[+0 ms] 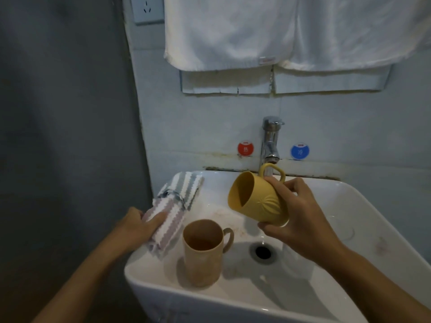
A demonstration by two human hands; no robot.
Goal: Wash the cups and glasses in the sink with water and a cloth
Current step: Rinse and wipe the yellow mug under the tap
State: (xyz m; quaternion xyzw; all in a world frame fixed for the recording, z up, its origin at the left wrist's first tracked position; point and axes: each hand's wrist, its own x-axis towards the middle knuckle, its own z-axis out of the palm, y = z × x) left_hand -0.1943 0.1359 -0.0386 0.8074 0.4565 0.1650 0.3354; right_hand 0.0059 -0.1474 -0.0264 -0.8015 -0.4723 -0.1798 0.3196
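Head view — yellow cup [258, 201] in right hand [300, 220]

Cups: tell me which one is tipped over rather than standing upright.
The yellow plastic cup, held by the right hand under the chrome tap, is tipped. The tan plastic cup stands upright in the white sink.

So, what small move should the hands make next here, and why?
Probably bring the striped cloth across to the yellow cup and wipe inside it. The right hand holds that cup tilted, mouth toward the cloth, while the left hand already grips the cloth on the sink rim. No water runs from the tap.
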